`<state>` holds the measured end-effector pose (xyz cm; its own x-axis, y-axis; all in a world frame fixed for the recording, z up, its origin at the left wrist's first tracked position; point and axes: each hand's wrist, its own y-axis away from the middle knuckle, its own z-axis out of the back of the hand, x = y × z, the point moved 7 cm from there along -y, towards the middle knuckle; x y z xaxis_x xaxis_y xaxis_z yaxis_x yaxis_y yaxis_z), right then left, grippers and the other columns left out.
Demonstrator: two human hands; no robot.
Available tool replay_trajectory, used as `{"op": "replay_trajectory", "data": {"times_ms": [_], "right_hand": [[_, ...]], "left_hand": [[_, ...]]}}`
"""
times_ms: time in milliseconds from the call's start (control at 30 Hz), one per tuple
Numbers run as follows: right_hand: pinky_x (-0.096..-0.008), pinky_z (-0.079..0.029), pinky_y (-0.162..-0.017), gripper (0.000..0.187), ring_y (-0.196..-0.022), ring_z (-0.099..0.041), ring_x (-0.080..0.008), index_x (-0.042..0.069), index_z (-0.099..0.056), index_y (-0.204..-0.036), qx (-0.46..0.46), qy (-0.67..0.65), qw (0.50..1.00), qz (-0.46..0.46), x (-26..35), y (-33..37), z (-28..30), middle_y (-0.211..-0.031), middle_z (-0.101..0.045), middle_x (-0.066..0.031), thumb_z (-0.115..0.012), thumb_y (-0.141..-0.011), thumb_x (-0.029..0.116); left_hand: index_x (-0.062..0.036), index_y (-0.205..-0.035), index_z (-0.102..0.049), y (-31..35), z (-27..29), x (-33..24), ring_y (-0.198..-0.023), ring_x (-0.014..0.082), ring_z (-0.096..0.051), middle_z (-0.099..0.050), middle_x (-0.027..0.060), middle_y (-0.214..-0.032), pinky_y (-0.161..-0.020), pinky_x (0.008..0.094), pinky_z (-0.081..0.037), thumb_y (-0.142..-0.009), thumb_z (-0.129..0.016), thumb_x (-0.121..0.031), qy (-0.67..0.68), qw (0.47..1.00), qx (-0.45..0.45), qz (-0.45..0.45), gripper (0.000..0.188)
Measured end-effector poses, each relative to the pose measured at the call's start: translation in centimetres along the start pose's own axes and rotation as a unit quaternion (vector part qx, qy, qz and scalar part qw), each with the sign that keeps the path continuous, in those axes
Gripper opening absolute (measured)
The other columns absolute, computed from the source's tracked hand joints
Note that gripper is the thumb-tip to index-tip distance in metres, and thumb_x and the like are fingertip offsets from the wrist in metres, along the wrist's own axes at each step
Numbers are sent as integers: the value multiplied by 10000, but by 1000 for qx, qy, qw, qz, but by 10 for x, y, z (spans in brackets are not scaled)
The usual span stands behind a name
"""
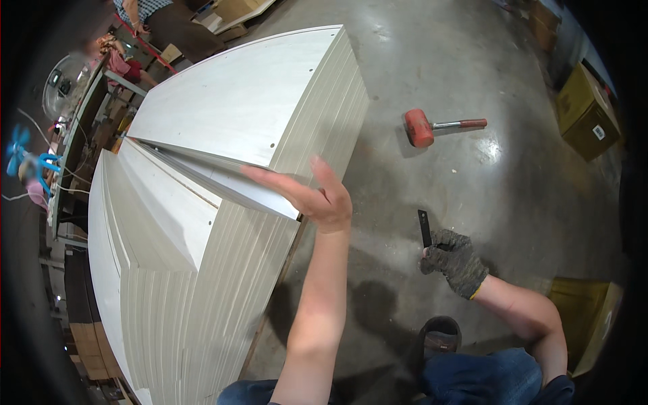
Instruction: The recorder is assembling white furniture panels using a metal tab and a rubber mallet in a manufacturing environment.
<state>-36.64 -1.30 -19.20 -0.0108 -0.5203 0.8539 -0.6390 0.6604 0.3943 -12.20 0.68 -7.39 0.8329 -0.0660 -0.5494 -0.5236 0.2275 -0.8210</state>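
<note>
Blue-trousered knees [472,381] sit at the bottom edge of the head view, at six o'clock, with one dark shoe [440,335] just above them on the concrete floor [472,196]. From there two forearms rise. One left hand [317,196], bare, reaches up toward eleven o'clock, its fingers stretched flat and its thumb raised; the fingertips lie on the near corner of a white panel [243,108], pressing rather than gripping it. That panel is the top one of a tall stack of white boards [202,270] that fills the left half of the view, from nine o'clock round to twelve; it lies askew on the stack, its far end pointing to twelve o'clock, and a second loose panel [223,182] shows just beneath it. How many boards stand in the stack I cannot tell, as the edges are too fine to count. One right hand [453,260], in a dark knit glove, is at four o'clock of the left hand and well apart from the panel; it is clenched on a small black flat tool [424,227] that sticks upward from the fist. One orange-headed mallet [439,125] lies on the floor at one o'clock, well apart from both hands. Two cardboard boxes are at the right rim, one [586,111] at two o'clock, one [594,324] at four.
</note>
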Motion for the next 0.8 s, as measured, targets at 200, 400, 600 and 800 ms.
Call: {"op": "replay_trajectory", "data": {"times_ms": [200,400,600,800], "right_hand": [[-301,-501,-636,141,-668,-605,-152,9,-590,-937,-12,0,1000,-18,-12,-4,-3,-736,-615,-56,-649,-814,46],[-303,-504,-626,104,-661,-594,-147,22,-591,-887,-20,37,999,-34,-26,-2,7,-738,-610,-53,-655,-808,43],[-319,-510,-624,89,-665,-597,-159,26,-593,-874,-41,42,997,-59,-35,-5,9,-756,-612,-63,-653,-810,36],[-284,-480,-630,60,-675,-580,-127,16,-613,-856,-27,38,996,-71,-32,-7,2,-733,-612,-50,-629,-815,58]], "left_hand": [[116,-1393,79,48,-4,19,-1392,379,42,58,309,-1471,-1119,434,-4,-904,-484,-232,-27,997,54,-53,823],[81,-1406,94,23,-5,-3,-1373,446,50,97,318,-1463,-1110,497,-19,-875,-511,-177,-33,990,61,-124,845],[67,-1412,97,7,-6,11,-1379,427,49,106,310,-1466,-1112,485,-26,-884,-494,-191,-24,994,4,-109,833],[62,-1416,67,171,2,100,-1391,361,-69,-10,272,-1485,-1133,406,-89,-914,-498,-440,269,800,47,534,907]]}}
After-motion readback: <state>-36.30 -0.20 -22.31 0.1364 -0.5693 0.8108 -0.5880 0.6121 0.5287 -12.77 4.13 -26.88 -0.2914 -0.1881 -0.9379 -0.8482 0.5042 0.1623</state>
